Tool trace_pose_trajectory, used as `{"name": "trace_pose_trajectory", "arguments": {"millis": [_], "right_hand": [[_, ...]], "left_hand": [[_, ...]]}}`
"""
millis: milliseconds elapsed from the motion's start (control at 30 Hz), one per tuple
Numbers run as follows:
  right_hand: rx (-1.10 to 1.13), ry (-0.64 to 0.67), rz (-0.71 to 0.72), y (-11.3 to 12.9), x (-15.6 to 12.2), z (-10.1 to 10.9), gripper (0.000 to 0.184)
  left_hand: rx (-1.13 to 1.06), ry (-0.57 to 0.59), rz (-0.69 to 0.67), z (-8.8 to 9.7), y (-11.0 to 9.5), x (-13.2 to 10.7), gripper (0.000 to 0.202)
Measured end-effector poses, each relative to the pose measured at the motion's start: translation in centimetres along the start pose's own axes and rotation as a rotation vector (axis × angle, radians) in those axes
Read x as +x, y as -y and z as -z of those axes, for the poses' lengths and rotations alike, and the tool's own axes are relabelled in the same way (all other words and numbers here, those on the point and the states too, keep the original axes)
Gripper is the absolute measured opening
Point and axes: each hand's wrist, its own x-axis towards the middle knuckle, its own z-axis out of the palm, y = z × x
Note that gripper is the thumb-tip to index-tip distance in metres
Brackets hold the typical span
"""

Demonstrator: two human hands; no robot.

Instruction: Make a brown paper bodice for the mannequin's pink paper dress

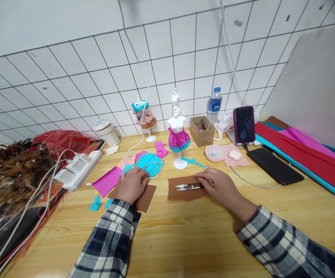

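Observation:
My left hand [132, 184] lies closed, knuckles up, on a brown paper piece [146, 198] beside blue and pink paper scraps [148, 161]. My right hand [218, 185] rests on a second brown paper piece [181, 192], its fingers closed on the handle end of small metal snips [188, 187] that lie flat on that paper, blades pointing left. Just behind stands a white mannequin figure [177, 133] in a pink and blue paper skirt. A second figure [143, 116] with blue and brown dressing stands to its left.
A cardboard box [202, 131], water bottle [214, 103], pink dish of beads [214, 153], upright phone [244, 124] and flat black phone [274, 166] sit at the right. Coloured paper sheets [306, 154] lie far right. A power strip [77, 168], cables and feathers [8, 173] fill the left.

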Motion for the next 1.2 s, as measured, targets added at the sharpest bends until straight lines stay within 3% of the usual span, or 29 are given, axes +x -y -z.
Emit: {"name": "trace_pose_trajectory", "arguments": {"millis": [267,333,400,533,600,733,867,1000,1200], "right_hand": [[0.051,-0.145,0.058,0.9,0.0,0.5,0.023],[0.107,-0.187,0.087,2.1,0.4,1.1,0.024],[0.198,-0.203,0.129,3.8,1.0,1.5,0.03],[0.482,-0.2,0.075,6.6,1.7,0.7,0.06],[0.571,-0.234,0.016,7.0,1.7,-0.4,0.064],[0.572,-0.254,-0.054,6.6,1.0,-1.9,0.045],[0.467,-0.248,0.025,6.3,0.3,-1.8,0.031],[0.477,-0.254,0.04,6.2,0.4,-1.4,0.027],[0.616,-0.089,-0.104,5.7,0.6,-1.8,0.018]], "left_hand": [[-0.44,-0.255,0.048,0.3,-2.4,-1.3,0.022],[-0.639,-0.342,-0.02,0.5,-4.0,-2.0,0.019],[-0.721,-0.358,-0.154,0.7,-5.9,-2.7,0.017],[-0.665,-0.322,-0.276,0.6,-8.9,-3.3,0.02],[-0.621,-0.327,-0.298,0.1,-9.4,-3.4,0.02],[-0.483,-0.257,-0.49,-0.8,-9.1,-3.3,0.018],[-0.382,-0.131,-0.649,-0.5,-9.1,-3.3,0.018],[-0.288,-0.217,-0.691,-0.2,-9.3,-3.2,0.018],[-0.152,-0.266,-0.692,-0.6,-9.0,-3.0,0.018]]}}
